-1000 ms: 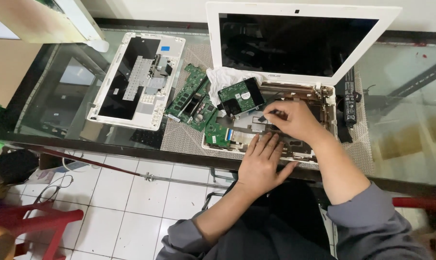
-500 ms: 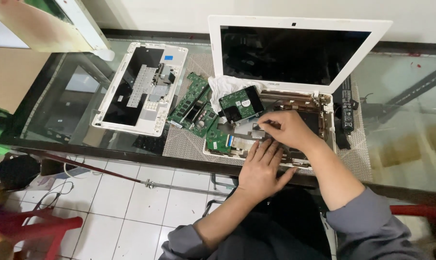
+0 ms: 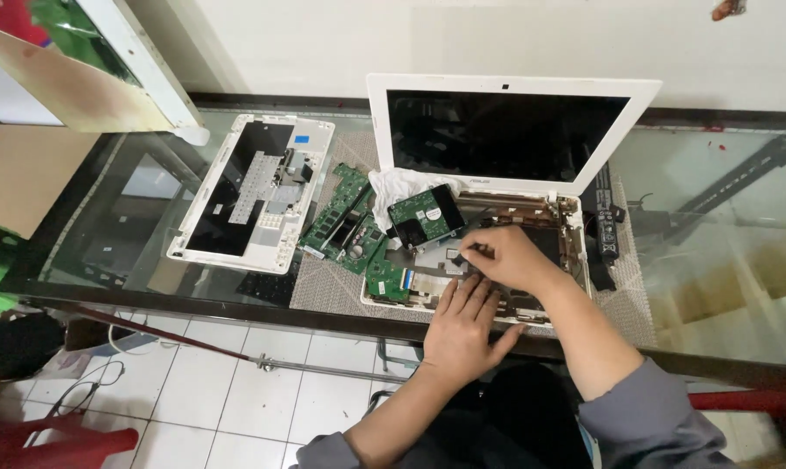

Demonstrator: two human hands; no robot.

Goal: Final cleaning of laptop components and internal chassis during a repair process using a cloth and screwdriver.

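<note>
The left hand (image 3: 464, 328) lies flat, fingers spread open, on the front edge of the opened white laptop base (image 3: 560, 227), while the right hand (image 3: 508, 258), fingers pinched on a small dark part, works just beyond the left fingertips, beside the hard drive (image 3: 423, 216).

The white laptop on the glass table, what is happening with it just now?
A person is working inside an opened white laptop on a glass table. The left hand lies flat on the front edge of its base, while the right hand pinches something small inside, too small to identify. A hard drive rests at the base's back left corner. A green circuit board and the removed keyboard cover lie to the left.
</note>
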